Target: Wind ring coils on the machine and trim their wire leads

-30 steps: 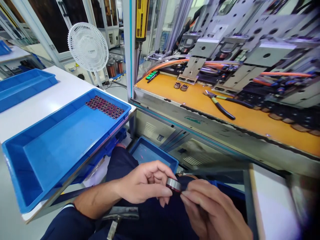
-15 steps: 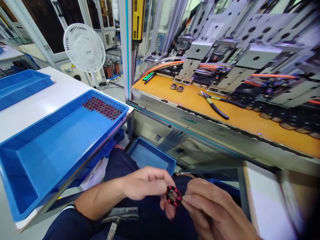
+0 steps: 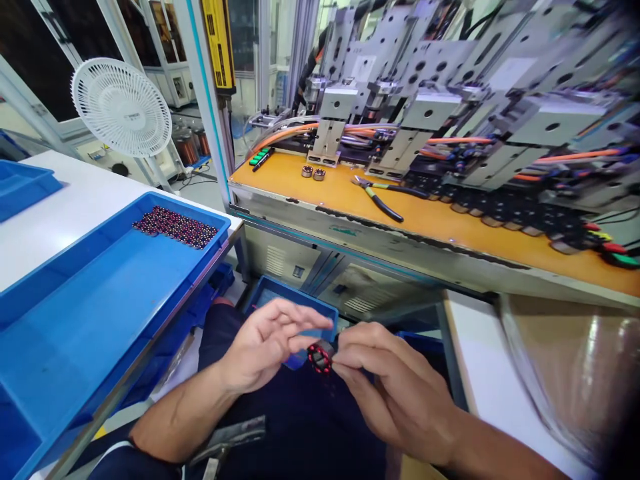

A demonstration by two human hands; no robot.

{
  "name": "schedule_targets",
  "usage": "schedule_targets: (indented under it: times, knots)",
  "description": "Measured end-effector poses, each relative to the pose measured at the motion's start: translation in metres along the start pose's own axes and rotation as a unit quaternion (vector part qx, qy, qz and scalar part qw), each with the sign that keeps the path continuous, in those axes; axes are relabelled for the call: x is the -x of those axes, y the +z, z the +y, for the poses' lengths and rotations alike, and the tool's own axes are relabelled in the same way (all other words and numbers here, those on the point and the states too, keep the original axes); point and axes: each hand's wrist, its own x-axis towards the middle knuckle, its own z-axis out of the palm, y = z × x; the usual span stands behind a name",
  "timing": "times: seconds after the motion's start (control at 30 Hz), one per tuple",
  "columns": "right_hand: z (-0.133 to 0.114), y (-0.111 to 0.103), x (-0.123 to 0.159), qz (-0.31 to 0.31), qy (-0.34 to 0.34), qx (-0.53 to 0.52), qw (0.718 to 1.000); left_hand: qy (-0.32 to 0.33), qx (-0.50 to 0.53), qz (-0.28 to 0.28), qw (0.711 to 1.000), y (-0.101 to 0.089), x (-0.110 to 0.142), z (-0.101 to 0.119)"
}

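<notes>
A small round part with red and black windings (image 3: 321, 357) is held over my lap between both hands. My right hand (image 3: 395, 393) pinches it from the right with thumb and forefinger. My left hand (image 3: 267, 343) touches its left side with the thumb, its other fingers spread loosely above. To the left, a large blue tray (image 3: 100, 293) holds a patch of several similar dark red parts (image 3: 175, 227) in its far corner.
A winding machine (image 3: 450, 100) stands behind an orange bench top (image 3: 450, 227) with pliers (image 3: 380, 200) and two small metal parts (image 3: 313, 173) on it. A white fan (image 3: 121, 107) is at the back left. A smaller blue bin (image 3: 280, 297) sits below my hands.
The view has swung right and up slightly. The part has been turned in my fingers from showing its metal rim to showing its red windings, and my left fingers have opened out.
</notes>
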Motion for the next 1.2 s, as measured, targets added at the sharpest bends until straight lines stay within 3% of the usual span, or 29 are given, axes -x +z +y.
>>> schedule_targets:
  times: [0.07, 0.13, 0.23, 0.37, 0.5, 0.6, 0.67, 0.73, 1.0, 1.2]
  knots:
    - [0.002, -0.003, 0.000, -0.009, -0.014, -0.007, 1.000, -0.078, -0.007, -0.041, 0.996, -0.003, -0.002, -0.004]
    - [0.004, -0.005, 0.001, -0.008, -0.016, -0.013, 1.000, -0.103, -0.017, -0.075, 0.992, -0.005, -0.001, -0.008]
    - [0.003, -0.005, 0.004, 0.002, 0.011, -0.003, 1.000, -0.038, -0.065, -0.043, 0.996, -0.004, 0.002, -0.010]
    - [-0.002, 0.000, 0.004, 0.035, 0.095, 0.005, 0.995, 0.047, -0.113, 0.001, 0.992, 0.002, 0.004, -0.007]
    - [0.000, 0.005, 0.002, 0.059, 0.124, -0.062, 0.989, 0.101, -0.080, 0.013, 0.992, 0.005, 0.000, -0.003]
    - [0.006, 0.005, 0.001, 0.039, 0.085, -0.130, 0.987, 0.014, -0.052, 0.036, 0.998, 0.003, -0.006, -0.002]
    - [0.010, 0.004, 0.000, 0.024, 0.066, -0.156, 0.985, -0.081, -0.059, 0.006, 0.995, -0.001, -0.008, -0.005]
    - [0.012, 0.002, 0.001, 0.018, 0.064, -0.162, 0.985, -0.126, -0.070, -0.033, 0.989, -0.004, -0.008, -0.007]
    - [0.006, 0.004, 0.006, 0.047, 0.115, -0.076, 0.989, 0.055, -0.150, 0.027, 0.987, 0.000, -0.002, -0.008]
    - [-0.002, 0.015, 0.008, 0.108, 0.170, -0.102, 0.974, 0.155, -0.196, 0.056, 0.967, 0.002, -0.004, -0.008]
